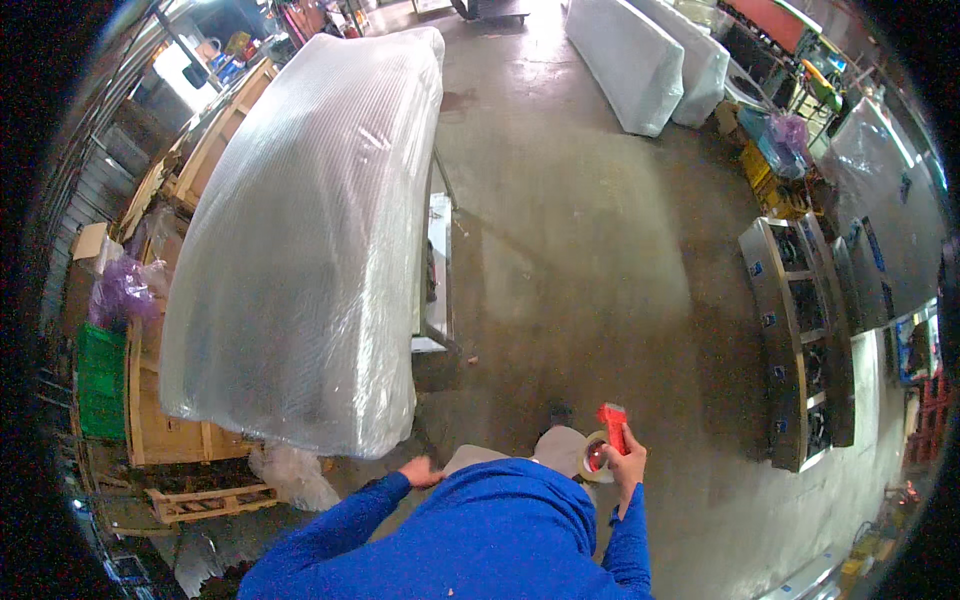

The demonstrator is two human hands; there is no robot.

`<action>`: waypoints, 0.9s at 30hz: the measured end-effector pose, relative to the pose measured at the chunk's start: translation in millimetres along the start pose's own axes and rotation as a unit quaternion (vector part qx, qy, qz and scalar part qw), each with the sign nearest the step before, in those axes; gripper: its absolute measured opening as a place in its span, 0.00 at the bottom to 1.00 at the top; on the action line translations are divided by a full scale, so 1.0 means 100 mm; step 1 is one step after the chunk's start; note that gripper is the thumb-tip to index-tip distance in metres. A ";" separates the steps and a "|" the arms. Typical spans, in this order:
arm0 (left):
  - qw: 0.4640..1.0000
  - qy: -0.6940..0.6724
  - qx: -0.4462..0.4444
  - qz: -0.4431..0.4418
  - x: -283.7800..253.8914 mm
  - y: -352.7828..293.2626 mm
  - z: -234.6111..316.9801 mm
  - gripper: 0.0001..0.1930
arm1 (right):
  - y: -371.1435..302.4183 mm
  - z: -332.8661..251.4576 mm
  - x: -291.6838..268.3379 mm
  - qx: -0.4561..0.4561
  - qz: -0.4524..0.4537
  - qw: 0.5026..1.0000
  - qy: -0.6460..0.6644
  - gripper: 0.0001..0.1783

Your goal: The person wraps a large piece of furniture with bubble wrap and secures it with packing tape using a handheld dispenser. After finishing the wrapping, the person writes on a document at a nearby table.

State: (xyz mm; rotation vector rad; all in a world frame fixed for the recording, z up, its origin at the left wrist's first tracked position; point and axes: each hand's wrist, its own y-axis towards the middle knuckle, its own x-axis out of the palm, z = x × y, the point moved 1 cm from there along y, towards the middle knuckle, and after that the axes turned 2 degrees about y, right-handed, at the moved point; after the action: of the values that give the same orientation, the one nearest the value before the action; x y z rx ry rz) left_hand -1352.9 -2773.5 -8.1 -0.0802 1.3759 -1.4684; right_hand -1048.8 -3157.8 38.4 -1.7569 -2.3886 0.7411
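In my right hand (pixel 626 462) is a red tape dispenser (pixel 613 428) with a roll of clear tape (pixel 592 457) on it. The fingers wrap round its handle, in front of my right thigh. My left hand (pixel 422 472) hangs beside my left leg, small in the picture; its fingers look loosely apart and I see nothing in them. Just ahead of that hand, apart from it, is the near end of a long, large item wrapped in bubble wrap (pixel 300 240). It rests on a metal-framed stand (pixel 437 270), mostly hidden underneath.
Wooden crates (pixel 165 390), a pallet (pixel 212 502), a green crate (pixel 102 382) and crumpled plastic film (pixel 295 475) line the left. Two wrapped panels (pixel 630 65) lie at the far right. Metal frames (pixel 790 340) stand on the concrete floor (pixel 600 270) to my right.
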 end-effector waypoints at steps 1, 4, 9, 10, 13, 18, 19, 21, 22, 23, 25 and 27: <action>0.994 -0.098 -0.007 0.055 -0.18 0.25 0.17 0.40 | 0.22 -0.12 -0.01 -0.019 -0.009 1.000 -0.017 0.42; 0.929 -0.221 -0.242 0.174 -0.71 0.80 0.46 0.41 | 0.73 -0.48 -0.23 -0.038 -0.029 0.998 -0.029 0.44; 0.916 -0.184 -0.343 0.096 -1.16 1.15 0.64 0.37 | 1.46 -0.91 -0.31 -0.074 -0.079 0.994 -0.029 0.45; 0.914 -0.172 -0.353 0.104 -1.26 1.26 0.64 0.35 | 1.61 -0.96 -0.29 -0.087 -0.085 0.992 -0.030 0.45; 0.912 -0.187 -0.343 0.126 -1.69 1.72 0.54 0.33 | 2.04 -1.09 -0.15 -0.079 -0.102 0.989 -0.071 0.45; 0.937 -0.152 -0.300 0.096 -2.41 2.36 0.59 0.34 | 2.81 -1.36 0.33 -0.041 -0.121 0.988 -0.082 0.46; 0.925 -0.175 -0.316 0.116 -2.60 2.48 0.63 0.35 | 2.99 -1.44 0.44 -0.056 -0.119 0.988 -0.086 0.47; 0.893 -0.204 -0.340 0.211 -3.08 2.76 0.73 0.36 | 3.38 -1.64 0.66 -0.032 -0.113 0.989 -0.087 0.47; 0.898 -0.221 -0.325 0.198 -3.34 2.95 0.77 0.37 | 3.60 -1.76 0.75 -0.012 -0.116 0.988 -0.096 0.47; 0.898 -0.238 -0.317 0.189 -3.60 3.14 0.80 0.37 | 3.77 -1.89 0.84 0.021 -0.121 0.986 -0.113 0.47; 0.897 -0.239 -0.323 0.183 -4.04 3.48 0.82 0.37 | 4.21 -2.22 1.09 -0.053 -0.106 0.986 -0.117 0.46; 0.898 -0.208 -0.339 0.189 -4.38 3.86 0.87 0.37 | 4.63 -2.58 1.25 -0.046 -0.094 0.987 -0.121 0.45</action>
State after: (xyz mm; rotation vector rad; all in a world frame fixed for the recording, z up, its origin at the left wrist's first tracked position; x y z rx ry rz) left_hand -869.2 -2435.4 -16.1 -0.5126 1.3853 -0.5548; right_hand -596.2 -2854.6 40.7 -1.5197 -2.7400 0.8758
